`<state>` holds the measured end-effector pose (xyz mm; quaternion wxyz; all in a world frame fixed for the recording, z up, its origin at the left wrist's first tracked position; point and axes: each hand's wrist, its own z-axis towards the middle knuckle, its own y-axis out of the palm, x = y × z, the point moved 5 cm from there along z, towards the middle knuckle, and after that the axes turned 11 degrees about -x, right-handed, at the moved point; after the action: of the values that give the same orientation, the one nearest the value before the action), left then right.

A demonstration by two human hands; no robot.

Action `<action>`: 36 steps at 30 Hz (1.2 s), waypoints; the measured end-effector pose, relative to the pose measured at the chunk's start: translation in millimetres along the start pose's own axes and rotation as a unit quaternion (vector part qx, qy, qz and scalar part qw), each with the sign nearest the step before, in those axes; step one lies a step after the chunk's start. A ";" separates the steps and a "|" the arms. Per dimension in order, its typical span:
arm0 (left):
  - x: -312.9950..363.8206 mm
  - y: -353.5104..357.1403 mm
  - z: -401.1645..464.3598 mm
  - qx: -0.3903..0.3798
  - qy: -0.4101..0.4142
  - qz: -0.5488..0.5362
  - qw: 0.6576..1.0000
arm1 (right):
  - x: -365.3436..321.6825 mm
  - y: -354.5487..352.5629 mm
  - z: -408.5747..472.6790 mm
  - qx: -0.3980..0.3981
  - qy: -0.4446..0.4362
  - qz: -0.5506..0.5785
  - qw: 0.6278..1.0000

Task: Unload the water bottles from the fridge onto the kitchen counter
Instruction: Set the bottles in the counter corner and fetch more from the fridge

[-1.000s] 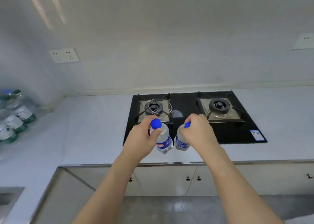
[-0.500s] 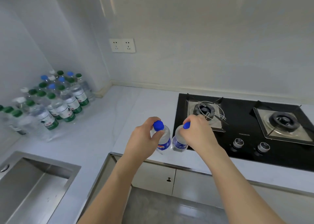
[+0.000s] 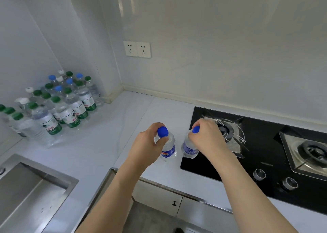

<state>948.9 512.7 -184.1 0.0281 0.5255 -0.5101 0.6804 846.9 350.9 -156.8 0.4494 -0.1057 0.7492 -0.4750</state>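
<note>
My left hand (image 3: 147, 145) grips a small clear water bottle (image 3: 168, 147) with a blue cap and blue label, just below the cap. My right hand (image 3: 207, 137) grips a second blue-capped bottle (image 3: 189, 148) by its neck, and its fingers hide most of the cap. Both bottles hang side by side above the white kitchen counter (image 3: 109, 130), near the left edge of the stove. A cluster of several bottles (image 3: 58, 105) with green, blue and white caps stands on the counter in the far left corner.
A black gas stove (image 3: 265, 144) with two burners and two knobs fills the counter's right side. A steel sink (image 3: 26, 188) is sunk in at the lower left. A double wall socket (image 3: 137, 49) sits above the corner. Cabinet doors and floor lie below.
The view has swung left, from facing the stove to the counter corner, bringing the bottle cluster and sink into sight. Both hands keep their grip on the two bottles.
</note>
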 end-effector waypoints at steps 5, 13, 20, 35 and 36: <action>17.5 -6.4 35.4 0.035 0.000 -0.002 0.999 | 2.2 -17.4 39.2 0.009 -0.029 0.009 0.999; 15.9 -0.7 64.1 0.047 -0.030 0.010 0.998 | 9.0 -20.8 83.9 -0.013 -0.035 -0.001 0.999; -15.1 -13.9 85.4 0.051 -0.055 -0.011 0.997 | -10.4 4.5 116.4 -0.048 -0.042 0.013 0.998; -163.1 -155.5 98.3 0.113 -0.134 -0.034 0.984 | -176.1 128.5 194.2 -0.132 -0.111 -0.015 0.985; -177.1 -169.7 96.7 0.124 -0.141 -0.041 0.981 | -194.7 142.7 201.0 -0.137 -0.124 -0.019 0.982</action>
<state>1191.7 612.1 -210.0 -0.0814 0.6365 -0.3985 0.6553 1152.4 416.0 -189.5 0.5112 -0.2390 0.7433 -0.3592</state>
